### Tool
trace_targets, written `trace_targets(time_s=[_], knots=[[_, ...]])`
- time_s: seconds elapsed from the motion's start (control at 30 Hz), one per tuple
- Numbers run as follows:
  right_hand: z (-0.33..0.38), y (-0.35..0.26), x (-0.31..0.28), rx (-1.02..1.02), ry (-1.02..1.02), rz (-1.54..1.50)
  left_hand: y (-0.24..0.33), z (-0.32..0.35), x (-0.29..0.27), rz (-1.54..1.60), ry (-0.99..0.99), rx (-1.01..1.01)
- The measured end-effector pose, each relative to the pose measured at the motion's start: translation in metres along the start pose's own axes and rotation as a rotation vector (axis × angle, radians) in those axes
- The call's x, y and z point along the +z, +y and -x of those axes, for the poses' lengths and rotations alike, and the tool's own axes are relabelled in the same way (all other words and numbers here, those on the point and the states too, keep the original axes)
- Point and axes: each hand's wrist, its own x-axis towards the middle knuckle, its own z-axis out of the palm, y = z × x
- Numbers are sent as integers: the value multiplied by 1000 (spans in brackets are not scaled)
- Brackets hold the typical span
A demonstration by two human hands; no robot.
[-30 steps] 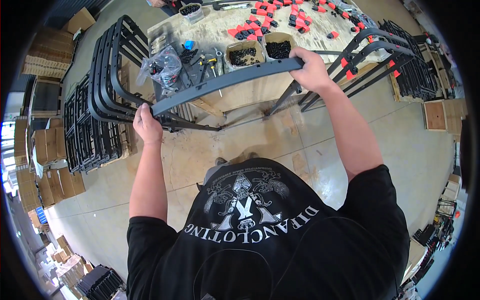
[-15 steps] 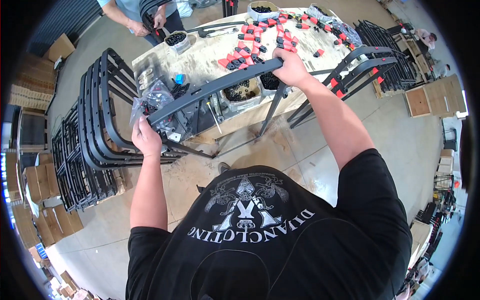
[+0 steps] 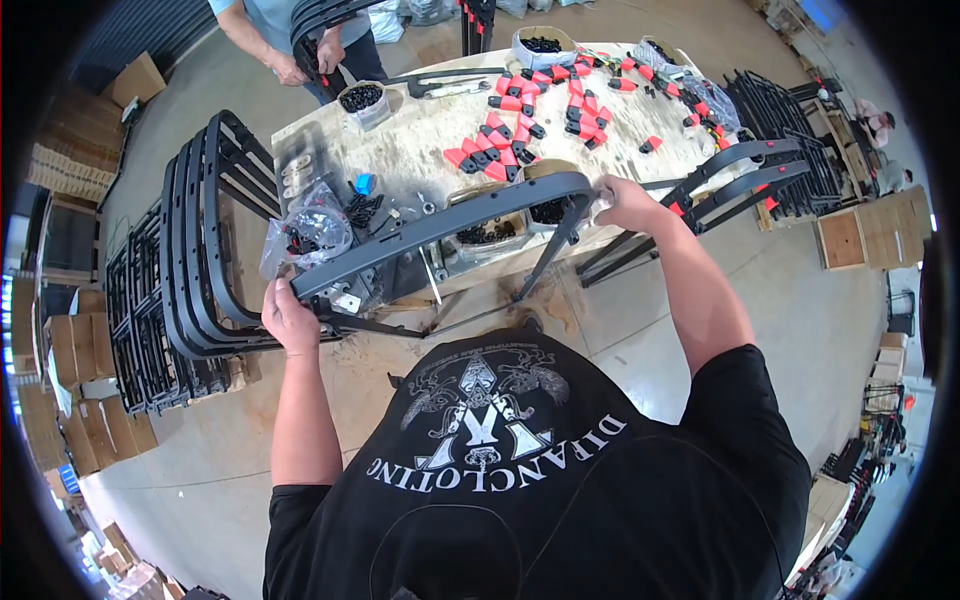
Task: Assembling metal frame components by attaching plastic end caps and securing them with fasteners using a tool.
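Note:
A dark grey tubular metal frame stretches in front of me, slanting up to the right over the workbench's near edge. My left hand is closed round its left end, thumb on top. Close beside the rounded right corner is my right hand. Its fingertips are pale and blurred, so whether they grip the corner I cannot make out. From that corner a leg of the frame runs down toward the floor. Behind the frame, a clear plastic bag of small parts lies on the workbench.
Red-and-black plastic pieces and tubs of small black parts cover much of the bench. Similar frames lean at left and right. Across the bench a co-worker's hands hold dark tubing. Cardboard boxes stand far left.
My right hand has moved right, from on top of the bar to beside its corner, which now shows. The left hand keeps its hold. My view has shifted slightly.

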Motion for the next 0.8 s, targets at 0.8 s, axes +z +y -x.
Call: trace_targets(time_s=[0.8], knots=[[-126, 60, 103, -347, -344, 662, -141, 385, -47, -700, 40, -841]])
